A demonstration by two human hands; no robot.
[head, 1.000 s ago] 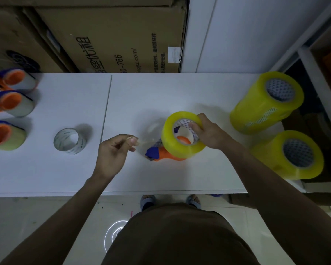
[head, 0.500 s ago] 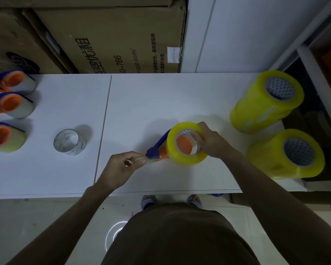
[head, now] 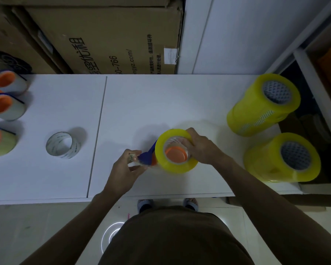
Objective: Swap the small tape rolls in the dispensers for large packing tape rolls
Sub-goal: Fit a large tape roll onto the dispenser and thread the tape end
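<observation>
A: We have our right hand (head: pixel 203 148) curled over the far rim of the large yellow tape roll (head: pixel 175 150), fingers hooked into its core and thumb on the outer face, so it grips the roll firmly.

B: And the roll sits on the orange hub (head: pixel 176 154) of the dispenser (head: pixel 147 156), whose blue frame sticks out to the left of the roll, just above the white table (head: pixel 161 104).

A: Our left hand (head: pixel 125 169) is closed in a pinch. Its fingertips (head: pixel 132 156) meet at the blue end of the dispenser, and something pale and clear shows between them; we cannot tell whether it is the tape's loose end or part of the dispenser.

B: So both hands are close together near the table's front edge, the roll between them, touching the right hand and just beside the left.

A: Well to the left lies a small clear tape roll (head: pixel 62 145) on its own, apart from both hands.

B: At the far left edge we see three more dispensers (head: pixel 2 109) with orange hubs. To the right stand two stacks of large yellow rolls, the far stack (head: pixel 262 106) and the near stack (head: pixel 283 159), neither touched.
</observation>
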